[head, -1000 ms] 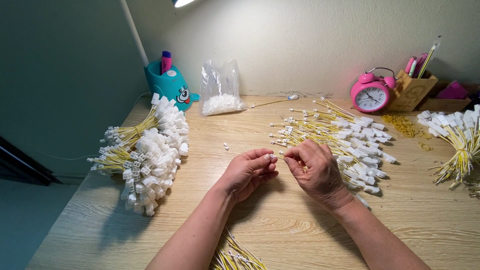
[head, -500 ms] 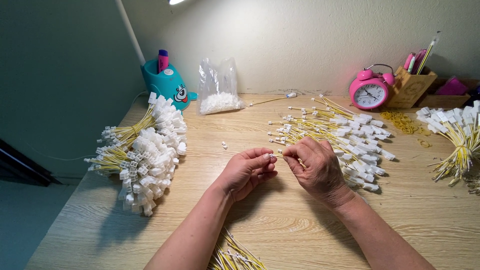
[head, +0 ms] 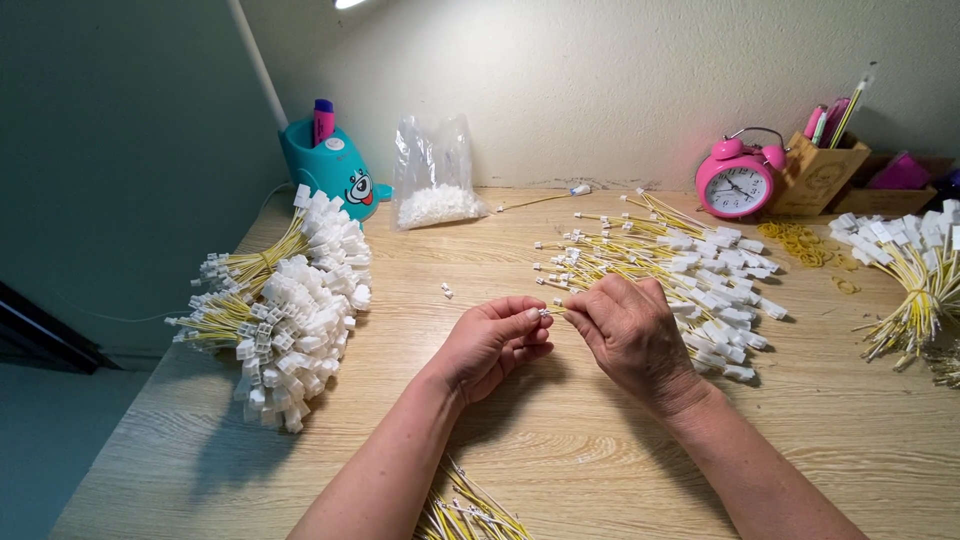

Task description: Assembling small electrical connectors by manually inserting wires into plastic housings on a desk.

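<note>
My left hand [head: 492, 342] and my right hand [head: 628, 335] meet above the middle of the wooden table [head: 560, 450]. Between the left fingertips sits a small white connector [head: 545, 313]. The right fingers pinch a thin yellow wire [head: 560, 307] right against that connector. Just behind the right hand lies a loose spread of yellow wires with white connectors [head: 680, 265]. A single small white connector [head: 447, 291] lies on the table left of my hands.
Bundled yellow wires with white plugs [head: 290, 305] lie at the left. Another bundle [head: 915, 270] is at the right edge. More wires [head: 465, 510] lie by my left forearm. At the back stand a teal pen holder [head: 330, 170], a clear bag of white parts [head: 432, 180], a pink alarm clock [head: 738, 178] and a wooden organiser [head: 818, 170].
Both hands stay together at the same spot. The fingers shift only slightly around the connector and wire.
</note>
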